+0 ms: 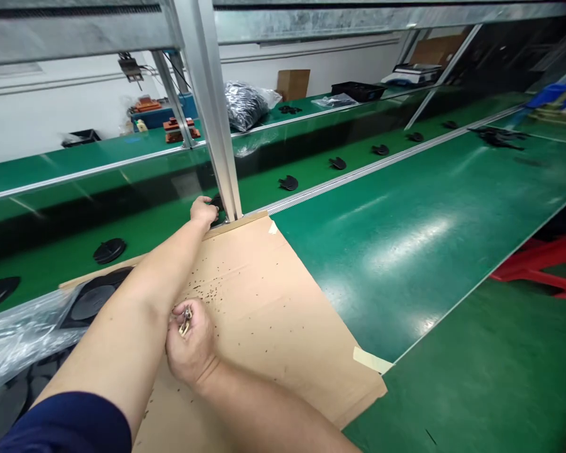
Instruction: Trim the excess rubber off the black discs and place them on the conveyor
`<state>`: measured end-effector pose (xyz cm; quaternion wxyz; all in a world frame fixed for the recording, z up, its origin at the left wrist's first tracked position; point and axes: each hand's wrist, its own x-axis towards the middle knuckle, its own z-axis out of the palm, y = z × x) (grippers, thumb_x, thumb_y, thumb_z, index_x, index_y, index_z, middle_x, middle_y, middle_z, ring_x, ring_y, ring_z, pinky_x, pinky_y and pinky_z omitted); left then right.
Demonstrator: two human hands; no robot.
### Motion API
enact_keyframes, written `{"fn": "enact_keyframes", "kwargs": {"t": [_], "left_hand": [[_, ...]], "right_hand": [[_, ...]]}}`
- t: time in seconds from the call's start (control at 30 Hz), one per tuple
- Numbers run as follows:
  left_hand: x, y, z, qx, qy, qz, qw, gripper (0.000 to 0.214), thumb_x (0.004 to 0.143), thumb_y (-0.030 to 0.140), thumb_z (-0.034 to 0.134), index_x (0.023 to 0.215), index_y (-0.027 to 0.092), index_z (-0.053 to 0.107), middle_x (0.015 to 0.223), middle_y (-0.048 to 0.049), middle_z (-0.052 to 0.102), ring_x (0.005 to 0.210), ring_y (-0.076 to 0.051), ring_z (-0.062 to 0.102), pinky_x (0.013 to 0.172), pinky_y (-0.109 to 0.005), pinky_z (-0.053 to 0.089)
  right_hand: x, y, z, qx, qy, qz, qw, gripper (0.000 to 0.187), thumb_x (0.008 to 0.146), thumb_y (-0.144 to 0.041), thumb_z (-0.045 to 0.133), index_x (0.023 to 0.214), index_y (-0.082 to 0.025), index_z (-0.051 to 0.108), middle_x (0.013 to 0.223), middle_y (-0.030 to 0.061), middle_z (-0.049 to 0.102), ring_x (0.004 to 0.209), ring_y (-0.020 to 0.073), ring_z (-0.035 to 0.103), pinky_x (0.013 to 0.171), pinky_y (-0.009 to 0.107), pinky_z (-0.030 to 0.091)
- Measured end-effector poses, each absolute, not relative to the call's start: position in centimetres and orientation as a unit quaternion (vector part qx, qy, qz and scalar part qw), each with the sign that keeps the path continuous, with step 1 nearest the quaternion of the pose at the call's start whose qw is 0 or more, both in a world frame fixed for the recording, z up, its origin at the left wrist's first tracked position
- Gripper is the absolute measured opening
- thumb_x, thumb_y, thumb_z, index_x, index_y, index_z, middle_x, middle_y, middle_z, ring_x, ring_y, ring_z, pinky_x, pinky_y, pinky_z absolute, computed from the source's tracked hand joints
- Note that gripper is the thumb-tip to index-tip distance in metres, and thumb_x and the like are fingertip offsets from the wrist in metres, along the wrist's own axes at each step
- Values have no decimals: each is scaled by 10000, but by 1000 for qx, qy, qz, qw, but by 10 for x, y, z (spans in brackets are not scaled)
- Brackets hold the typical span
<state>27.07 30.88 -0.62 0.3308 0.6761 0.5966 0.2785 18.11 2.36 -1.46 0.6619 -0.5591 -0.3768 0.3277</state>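
Observation:
My left hand (204,212) is stretched far forward over the green conveyor belt, beside the metal post. Its fingers are closed at a dark, rounded plastic piece (217,202), which the post partly hides. My right hand (192,343) is in a fist above the cardboard sheet (283,314), close to my left forearm. Inside that fist is a small metal pair of nippers (185,321), mostly covered by the fingers. Tiny black scraps (210,292) lie scattered on the cardboard.
Several black curved pieces (289,183) sit spaced along the belt, with black round pieces (109,250) to the left. Clear plastic bagging (23,340) borders the cardboard. The metal post (212,113) rises ahead. A red stool (542,267) stands right.

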Motion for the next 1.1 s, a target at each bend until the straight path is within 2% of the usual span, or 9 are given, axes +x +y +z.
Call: {"fn": "enact_keyframes", "kwargs": {"t": [0.13,0.3,0.43,0.53,0.7,0.77,0.93,1.03,1.1], "left_hand": [[231,285,14,643,604,323,341,304,797,124,527,1092,142,595,892,-86,678,681,-127,650,593,-226,519],[181,262,32,661,607,289,334,300,762,206,660,1051,135,629,808,-81,692,660,-159,656,585,-257,508],[170,267,31,692,616,254,278,386,718,318,739,1057,157,649,977,-117,706,892,-239,669,778,-331,504],[181,278,25,714,620,227,232,528,690,389,762,1146,157,632,1207,-151,638,1148,-309,569,958,-376,424],[213,296,6,721,635,176,213,798,645,481,773,1318,129,527,1335,-201,542,1245,-385,475,1006,-444,382],[224,301,-1,728,630,168,213,707,650,417,785,1277,167,573,1317,-178,561,1255,-376,465,1023,-441,366],[232,302,-6,724,622,193,228,332,665,257,774,983,191,701,1175,-142,642,1227,-334,489,1050,-400,334],[225,298,1,686,641,243,246,315,692,292,753,973,182,666,1140,-148,642,1205,-323,501,1041,-411,336],[217,292,9,650,653,287,264,360,763,413,680,1031,183,615,1158,-156,617,1199,-317,498,1011,-434,360]], "right_hand": [[180,24,-21,-551,-389,344,654,205,709,-238,611,897,-211,536,793,3,527,775,174,526,679,285,447],[180,25,-24,-543,-431,334,639,225,729,-238,604,938,-200,529,826,12,534,767,166,518,696,294,450],[180,24,-22,-540,-453,317,635,202,737,-217,585,929,-196,528,847,22,554,763,167,520,709,309,455],[179,22,-19,-545,-456,307,633,196,724,-191,577,914,-199,528,857,27,564,784,177,532,732,325,458],[178,21,-16,-563,-462,296,618,222,673,-163,559,890,-199,533,872,44,580,830,208,542,753,360,452],[178,21,-15,-561,-462,295,621,220,650,-142,528,862,-201,525,854,42,577,811,208,541,736,360,449],[179,22,-16,-558,-463,295,622,226,633,-157,519,854,-201,521,853,46,577,816,216,535,746,380,451],[180,22,-14,-561,-466,304,613,216,647,-177,538,861,-200,523,867,51,579,828,221,536,762,393,458],[181,22,-13,-563,-471,307,606,205,661,-181,546,864,-198,525,880,55,579,843,223,540,777,399,462]]}}
